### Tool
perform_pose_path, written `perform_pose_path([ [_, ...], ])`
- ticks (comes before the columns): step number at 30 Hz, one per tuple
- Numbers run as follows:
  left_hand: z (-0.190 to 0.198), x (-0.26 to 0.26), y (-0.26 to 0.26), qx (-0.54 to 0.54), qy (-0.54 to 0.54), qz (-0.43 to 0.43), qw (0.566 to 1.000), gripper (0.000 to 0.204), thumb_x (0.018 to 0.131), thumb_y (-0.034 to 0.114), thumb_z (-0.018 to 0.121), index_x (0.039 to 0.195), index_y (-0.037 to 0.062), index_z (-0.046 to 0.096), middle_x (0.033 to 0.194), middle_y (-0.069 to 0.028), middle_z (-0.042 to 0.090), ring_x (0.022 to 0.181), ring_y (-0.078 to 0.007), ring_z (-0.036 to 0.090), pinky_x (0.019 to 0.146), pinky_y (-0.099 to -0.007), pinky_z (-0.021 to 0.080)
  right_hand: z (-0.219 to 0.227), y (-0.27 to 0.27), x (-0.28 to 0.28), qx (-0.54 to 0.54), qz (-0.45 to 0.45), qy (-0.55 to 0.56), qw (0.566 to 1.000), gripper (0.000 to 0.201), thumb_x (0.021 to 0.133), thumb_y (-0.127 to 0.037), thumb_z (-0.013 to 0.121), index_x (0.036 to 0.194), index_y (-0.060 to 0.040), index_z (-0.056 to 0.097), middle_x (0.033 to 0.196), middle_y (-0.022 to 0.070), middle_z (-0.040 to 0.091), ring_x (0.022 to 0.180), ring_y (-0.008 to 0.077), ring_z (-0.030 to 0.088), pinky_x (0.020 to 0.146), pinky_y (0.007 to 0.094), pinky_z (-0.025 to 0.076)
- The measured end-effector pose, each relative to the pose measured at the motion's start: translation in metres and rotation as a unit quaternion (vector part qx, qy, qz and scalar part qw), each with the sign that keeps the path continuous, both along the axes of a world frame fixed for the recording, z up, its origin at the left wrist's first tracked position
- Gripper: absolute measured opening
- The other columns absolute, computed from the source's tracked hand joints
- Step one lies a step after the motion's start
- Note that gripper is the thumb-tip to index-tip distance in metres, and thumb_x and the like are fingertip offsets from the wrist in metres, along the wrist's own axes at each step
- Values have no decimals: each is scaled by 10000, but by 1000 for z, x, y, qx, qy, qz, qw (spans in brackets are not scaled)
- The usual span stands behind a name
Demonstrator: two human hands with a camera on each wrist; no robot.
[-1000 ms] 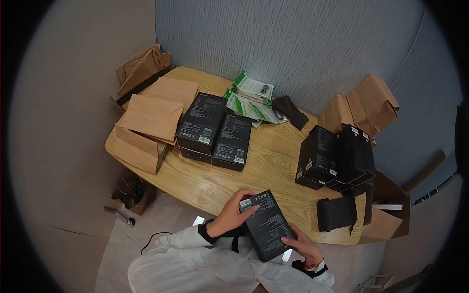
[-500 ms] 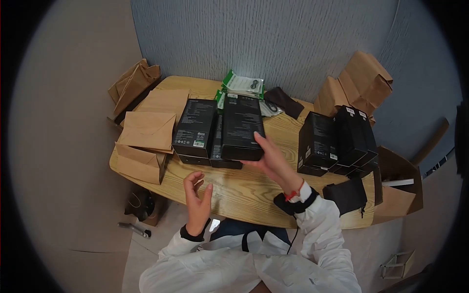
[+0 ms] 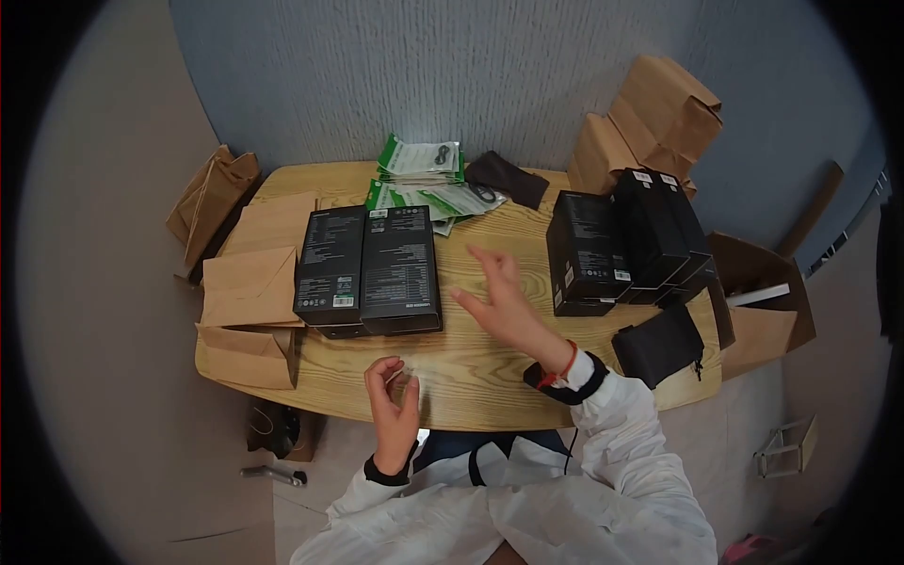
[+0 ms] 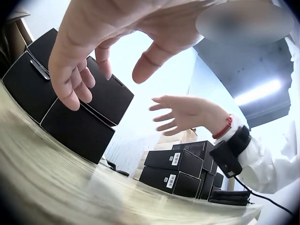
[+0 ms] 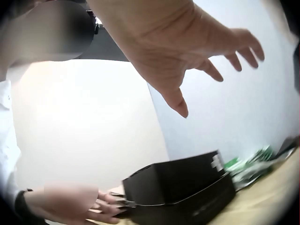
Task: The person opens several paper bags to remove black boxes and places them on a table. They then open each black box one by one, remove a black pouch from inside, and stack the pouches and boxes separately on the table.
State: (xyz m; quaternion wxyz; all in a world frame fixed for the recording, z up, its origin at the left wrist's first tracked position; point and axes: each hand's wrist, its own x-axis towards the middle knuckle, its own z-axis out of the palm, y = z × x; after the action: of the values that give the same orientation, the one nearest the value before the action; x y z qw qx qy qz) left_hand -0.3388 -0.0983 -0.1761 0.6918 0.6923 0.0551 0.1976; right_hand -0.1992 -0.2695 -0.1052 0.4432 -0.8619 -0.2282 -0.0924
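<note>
My right hand [image 3: 508,301] hovers over the table, fingers spread and holding nothing, just right of a stack of black boxes. The right box on top [image 3: 400,268] has white print and a small label at its far end. Beside it lies a matching black box [image 3: 330,259] with a barcode label at the near end. My left hand [image 3: 391,410] is near the table's front edge, nearer me than the stack, fingers loosely bent with nothing in them. In the left wrist view, the ends of the stacked boxes [image 4: 77,131] show beyond its fingers.
More black boxes [image 3: 589,245] are stacked at the right, with a dark drawstring pouch [image 3: 659,344] before them. Green-and-white cable packets [image 3: 424,158] and a dark cloth pouch [image 3: 508,179] lie at the back. Brown paper envelopes [image 3: 250,282] cover the left end; an open carton [image 3: 805,315] stands right.
Both hands held a black box; the right hand then carried it to the left stack. It now rests on top there, and the right hand has let go and drawn back rightward.
</note>
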Motion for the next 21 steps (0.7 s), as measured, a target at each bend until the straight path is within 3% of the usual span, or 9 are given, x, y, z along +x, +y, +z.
perform_pose_path([
  [2, -3, -5, 0, 47, 24, 0, 999, 382, 817, -49, 586, 1165, 39, 455, 1197, -90, 426, 1085, -191, 481, 930, -307, 414, 37, -29, -20, -154, -189, -123, 962, 762, 779, -339, 733, 1374, -51, 354, 1296, 248, 354, 1189, 407, 354, 974, 517, 311],
  [4, -14, -7, 1, 45, 42, -17, 998, 384, 816, -48, 587, 1165, 41, 456, 1194, -89, 421, 1075, -193, 482, 929, -306, 414, 39, -68, -18, -252, -348, -203, 880, 876, 703, -399, 784, 1383, -66, 343, 1301, 225, 369, 1176, 403, 384, 964, 522, 316],
  [7, -21, -9, -3, 50, 57, -45, 996, 386, 814, -43, 590, 1166, 41, 457, 1187, -91, 416, 1058, -194, 485, 925, -305, 416, 17, -114, -9, -320, -453, -98, 826, 967, 667, -530, 770, 1385, -49, 336, 1264, 255, 383, 1131, 405, 416, 911, 529, 353],
  [11, -16, -3, -18, 78, 37, -93, 992, 383, 811, -34, 597, 1163, 36, 465, 1182, -100, 420, 1041, -197, 489, 903, -303, 430, -1, -117, -14, -318, -461, -32, 828, 973, 658, -533, 776, 1382, -47, 341, 1179, 232, 408, 1008, 390, 469, 837, 512, 406],
  [15, -5, -2, -26, 128, 23, -106, 986, 380, 807, -31, 601, 1160, 32, 472, 1179, -109, 428, 1025, -200, 492, 882, -298, 442, -10, -113, -8, -266, -473, 4, 840, 978, 636, -468, 807, 1380, -44, 335, 1196, 245, 383, 1033, 405, 445, 861, 497, 401],
  [17, 1, -4, -28, 161, 5, -111, 981, 375, 808, -25, 607, 1155, 28, 475, 1169, -114, 441, 1008, -203, 497, 866, -295, 451, -15, -119, -12, -197, -415, -49, 887, 943, 620, -352, 814, 1368, -38, 333, 1207, 255, 358, 1072, 420, 410, 907, 492, 387],
  [18, 3, -5, -28, 166, 4, -116, 979, 391, 803, -23, 623, 1163, 19, 475, 1163, -116, 448, 1030, -206, 499, 882, -302, 450, -13, -121, -20, -193, -415, -48, 888, 943, 620, -352, 814, 1368, -38, 333, 1207, 255, 358, 1072, 420, 410, 907, 492, 387],
  [21, 11, -8, -30, 118, 7, -157, 980, 446, 793, -16, 654, 1192, 9, 459, 1176, -117, 451, 1084, -213, 495, 913, -308, 446, 4, -133, -59, -100, -248, -39, 963, 922, 577, -182, 796, 1360, -33, 332, 1240, 234, 342, 1153, 409, 379, 986, 450, 372],
])
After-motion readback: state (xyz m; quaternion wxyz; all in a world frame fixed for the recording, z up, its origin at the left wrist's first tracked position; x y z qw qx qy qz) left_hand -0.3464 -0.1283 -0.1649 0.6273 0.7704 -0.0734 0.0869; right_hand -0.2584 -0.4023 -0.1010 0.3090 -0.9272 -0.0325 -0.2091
